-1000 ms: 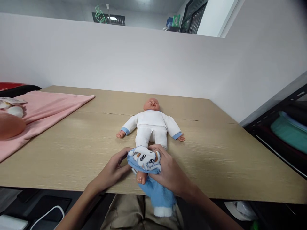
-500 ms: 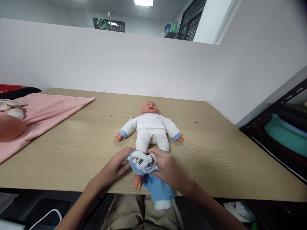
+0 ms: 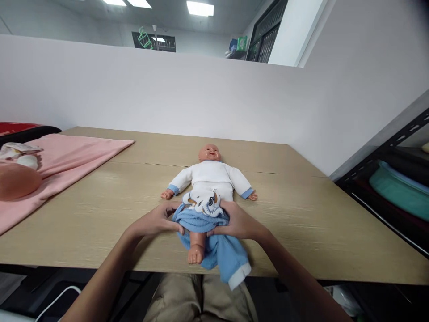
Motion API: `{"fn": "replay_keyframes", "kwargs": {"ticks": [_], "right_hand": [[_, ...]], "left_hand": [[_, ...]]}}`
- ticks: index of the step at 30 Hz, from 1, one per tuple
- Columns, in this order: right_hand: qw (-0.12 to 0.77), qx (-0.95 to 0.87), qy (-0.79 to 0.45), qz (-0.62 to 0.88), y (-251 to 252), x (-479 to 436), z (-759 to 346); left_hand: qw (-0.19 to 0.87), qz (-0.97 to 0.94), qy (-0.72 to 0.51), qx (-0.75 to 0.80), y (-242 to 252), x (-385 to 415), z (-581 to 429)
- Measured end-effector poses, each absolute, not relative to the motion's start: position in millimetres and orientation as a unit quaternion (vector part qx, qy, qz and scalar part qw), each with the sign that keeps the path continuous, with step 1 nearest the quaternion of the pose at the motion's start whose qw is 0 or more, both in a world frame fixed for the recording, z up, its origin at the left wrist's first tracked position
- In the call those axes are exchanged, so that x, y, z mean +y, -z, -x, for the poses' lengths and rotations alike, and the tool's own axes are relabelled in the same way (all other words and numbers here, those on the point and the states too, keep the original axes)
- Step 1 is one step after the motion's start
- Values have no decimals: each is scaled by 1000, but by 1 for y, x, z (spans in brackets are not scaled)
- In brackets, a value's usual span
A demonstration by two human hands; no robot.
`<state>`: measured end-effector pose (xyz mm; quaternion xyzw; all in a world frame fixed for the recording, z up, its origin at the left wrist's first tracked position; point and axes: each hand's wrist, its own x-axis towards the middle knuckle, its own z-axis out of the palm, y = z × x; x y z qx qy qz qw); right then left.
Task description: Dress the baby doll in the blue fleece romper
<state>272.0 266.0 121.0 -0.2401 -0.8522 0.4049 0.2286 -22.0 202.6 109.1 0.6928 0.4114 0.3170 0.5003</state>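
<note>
Bright, even light from the ceiling panels [image 3: 200, 7]; soft shadows on the worktop [image 3: 301, 214]; edges bend, corners darken.

I read no lettering in this view: the cartoon patch [image 3: 203, 202] on the blue trousers [image 3: 224, 257] bears no words, and the green packet [image 3: 241, 43] at one o'clock is too small to read.
</note>
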Motion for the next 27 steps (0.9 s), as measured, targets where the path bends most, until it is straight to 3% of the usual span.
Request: {"fn": "replay_keyframes", "kwargs": {"ticks": [4, 8, 12, 16, 21, 27], "right_hand": [[233, -844, -412, 253, -125, 256, -292], [292, -785, -475, 269, -111, 249, -312], [308, -710, -581, 253, -98, 243, -315], [355, -693, -586, 226, -106, 237, -303], [396, -703, -521, 277, -123, 233, -304], [358, -692, -514, 358, -121, 238, -338]], "left_hand": [[488, -653, -377, 440, -98, 201, 27], [461, -680, -354, 447, -100, 196, 29], [365, -736, -336, 461, -124, 196, 14], [292, -794, -299, 440, -154, 211, -18], [426, -791, -224, 378, -173, 245, -44], [518, -783, -193, 283, -169, 267, -42]]}}
